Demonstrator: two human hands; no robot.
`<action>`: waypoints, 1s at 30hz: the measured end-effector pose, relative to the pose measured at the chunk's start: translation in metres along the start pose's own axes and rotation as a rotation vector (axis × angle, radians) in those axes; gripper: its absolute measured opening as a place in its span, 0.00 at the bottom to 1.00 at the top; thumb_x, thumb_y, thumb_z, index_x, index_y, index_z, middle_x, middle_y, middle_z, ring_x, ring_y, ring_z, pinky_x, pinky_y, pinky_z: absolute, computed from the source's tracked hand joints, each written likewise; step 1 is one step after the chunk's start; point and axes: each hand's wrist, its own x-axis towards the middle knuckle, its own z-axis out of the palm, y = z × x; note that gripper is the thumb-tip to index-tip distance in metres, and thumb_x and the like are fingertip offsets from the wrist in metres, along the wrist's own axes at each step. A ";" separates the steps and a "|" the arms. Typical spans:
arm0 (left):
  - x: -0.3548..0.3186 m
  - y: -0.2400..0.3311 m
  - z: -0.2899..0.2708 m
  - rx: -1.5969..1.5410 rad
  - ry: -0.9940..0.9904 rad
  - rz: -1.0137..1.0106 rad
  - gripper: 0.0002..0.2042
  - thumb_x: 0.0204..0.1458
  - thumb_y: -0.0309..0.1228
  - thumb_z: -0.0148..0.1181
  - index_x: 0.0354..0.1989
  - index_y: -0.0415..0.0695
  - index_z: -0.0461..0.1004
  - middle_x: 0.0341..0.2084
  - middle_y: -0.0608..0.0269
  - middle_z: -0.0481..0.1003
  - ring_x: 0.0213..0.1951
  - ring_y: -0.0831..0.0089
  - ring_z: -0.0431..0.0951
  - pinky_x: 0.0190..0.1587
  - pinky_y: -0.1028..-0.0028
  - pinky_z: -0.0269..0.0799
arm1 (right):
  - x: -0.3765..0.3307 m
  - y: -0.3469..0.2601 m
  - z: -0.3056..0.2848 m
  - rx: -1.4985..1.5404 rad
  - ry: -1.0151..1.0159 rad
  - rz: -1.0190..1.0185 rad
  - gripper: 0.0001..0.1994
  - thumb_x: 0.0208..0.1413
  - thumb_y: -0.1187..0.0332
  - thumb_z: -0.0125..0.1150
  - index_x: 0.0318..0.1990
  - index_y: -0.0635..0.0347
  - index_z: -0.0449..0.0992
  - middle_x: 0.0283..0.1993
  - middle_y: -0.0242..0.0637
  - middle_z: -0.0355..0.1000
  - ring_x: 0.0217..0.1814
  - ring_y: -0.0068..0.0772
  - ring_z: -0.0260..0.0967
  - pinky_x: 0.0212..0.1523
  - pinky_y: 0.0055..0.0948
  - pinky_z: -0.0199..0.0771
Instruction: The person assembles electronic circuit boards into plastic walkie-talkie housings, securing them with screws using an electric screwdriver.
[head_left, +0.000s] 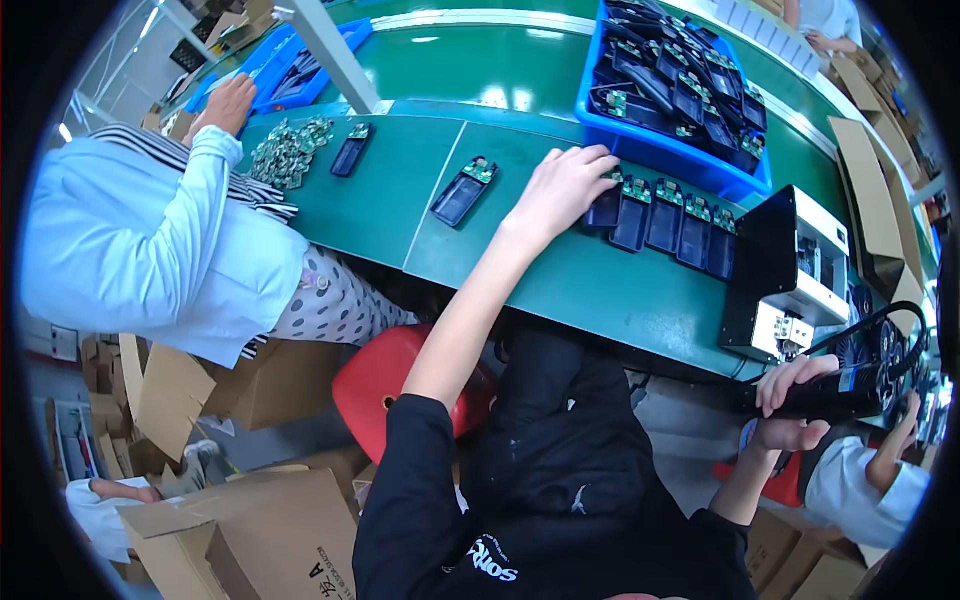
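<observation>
My left hand [562,192] reaches over the green bench, its fingers closed on the upper end of a black plastic housing [603,210]. That housing is the leftmost of a slanting row of similar housings [664,215], each with a small green circuit board at its top end. Another such housing [464,192] lies by itself to the left of the hand. At the right, beyond the bench's front edge, my right hand [790,400] is wrapped round a black cylindrical tool [845,392] with a thick black cable. The tool's working end cannot be made out.
A black-and-white boxy machine [790,275] stands at the bench's right end. Behind the row is a blue bin [670,160] heaped with housings. To the left, a co-worker's hand [232,103] is near small circuit boards [290,152] and a housing [351,150]. A red stool [375,385] stands below.
</observation>
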 end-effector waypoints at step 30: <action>-0.053 0.021 -0.076 -0.253 -0.427 -0.267 0.17 0.43 0.21 0.69 0.45 0.39 0.79 0.39 0.58 0.77 0.35 0.69 0.78 0.43 0.72 0.74 | 0.065 -0.039 -0.027 -0.250 0.233 -0.262 0.35 0.55 0.31 0.53 0.42 0.60 0.61 0.21 0.31 0.57 0.14 0.21 0.55 0.16 0.22 0.57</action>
